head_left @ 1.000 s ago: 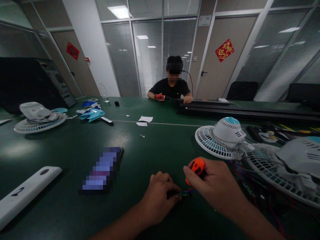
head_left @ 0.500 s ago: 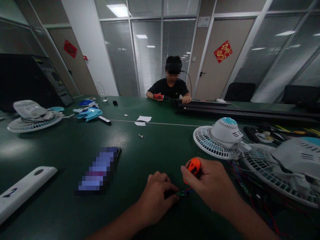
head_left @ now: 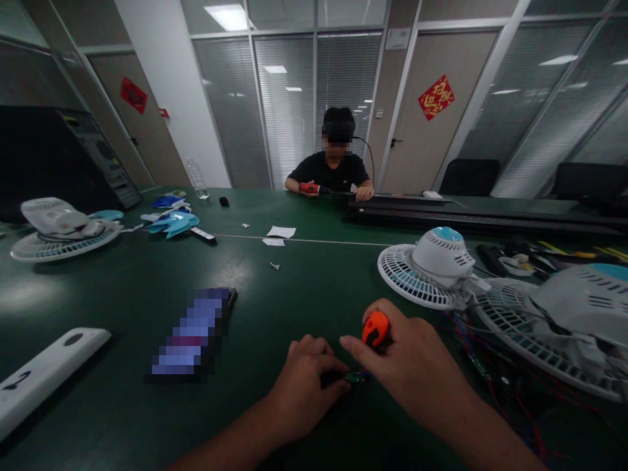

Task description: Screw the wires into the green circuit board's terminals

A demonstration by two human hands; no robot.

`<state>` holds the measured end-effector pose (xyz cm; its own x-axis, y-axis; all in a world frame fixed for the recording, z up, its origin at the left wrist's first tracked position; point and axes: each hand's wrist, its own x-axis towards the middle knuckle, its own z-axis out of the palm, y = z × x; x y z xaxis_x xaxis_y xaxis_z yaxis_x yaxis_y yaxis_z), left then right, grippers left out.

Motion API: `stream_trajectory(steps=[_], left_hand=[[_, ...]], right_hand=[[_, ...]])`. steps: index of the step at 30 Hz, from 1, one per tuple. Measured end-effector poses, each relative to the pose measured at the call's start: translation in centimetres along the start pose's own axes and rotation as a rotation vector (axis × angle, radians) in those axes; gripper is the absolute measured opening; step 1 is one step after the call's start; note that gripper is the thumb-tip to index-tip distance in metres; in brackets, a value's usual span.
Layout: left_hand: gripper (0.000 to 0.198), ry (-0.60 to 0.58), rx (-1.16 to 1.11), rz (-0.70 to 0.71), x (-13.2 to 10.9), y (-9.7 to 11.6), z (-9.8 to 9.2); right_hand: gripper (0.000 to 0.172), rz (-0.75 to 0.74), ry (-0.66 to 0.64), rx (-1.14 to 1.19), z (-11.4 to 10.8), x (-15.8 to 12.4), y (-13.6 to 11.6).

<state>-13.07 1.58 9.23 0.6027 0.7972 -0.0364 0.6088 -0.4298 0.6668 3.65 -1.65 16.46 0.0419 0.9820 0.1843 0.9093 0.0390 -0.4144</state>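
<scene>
My left hand [head_left: 309,379] rests near the front of the green table, its thumb and fingertips pinching one end of a small green circuit board [head_left: 356,377]. Just to the right, my right hand [head_left: 409,360] is wrapped round an orange-and-black screwdriver [head_left: 375,328]. Its rounded handle end faces up, with my thumb stretched alongside; the shaft and tip are hidden by the hand. Red and blue wire shows at the board's right end, under my right hand.
White fan housings [head_left: 439,258] with loose wires [head_left: 475,360] lie at right. A phone [head_left: 191,333] and a white casing [head_left: 53,373] marked 2 are at left. Paper scraps [head_left: 281,232] lie mid-table. Across the table [head_left: 294,294], a person [head_left: 333,167] holds a red tool beside long black bars [head_left: 471,219].
My right hand has shifted slightly left; its thumb has straightened and the screwdriver handle has turned in the grip. My left hand stays on the circuit board.
</scene>
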Motion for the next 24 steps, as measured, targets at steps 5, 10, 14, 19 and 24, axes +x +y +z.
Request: stream_trajectory(steps=[5,10,14,19,24], left_hand=[[0.018,0.002,0.018,0.019,-0.07,-0.1,0.1],[0.017,0.027,0.021,0.039,-0.09,-0.14,0.18],[0.016,0.026,0.029,0.036,-0.08,-0.1,0.18],[0.015,0.038,0.034,0.037,-0.05,-0.13,0.26],[0.015,0.024,0.042,0.038,-0.12,-0.13,0.23]], right_hand=[[0.026,0.003,-0.026,0.044,0.22,-0.14,-0.26],[0.042,-0.079,0.018,0.141,-0.31,-0.42,-0.54],[0.047,-0.075,0.085,0.128,-0.49,-0.56,-0.68],[0.042,-0.14,0.166,0.084,-0.39,-0.58,-0.68],[0.039,-0.186,0.181,0.018,-0.47,-0.66,-0.75]])
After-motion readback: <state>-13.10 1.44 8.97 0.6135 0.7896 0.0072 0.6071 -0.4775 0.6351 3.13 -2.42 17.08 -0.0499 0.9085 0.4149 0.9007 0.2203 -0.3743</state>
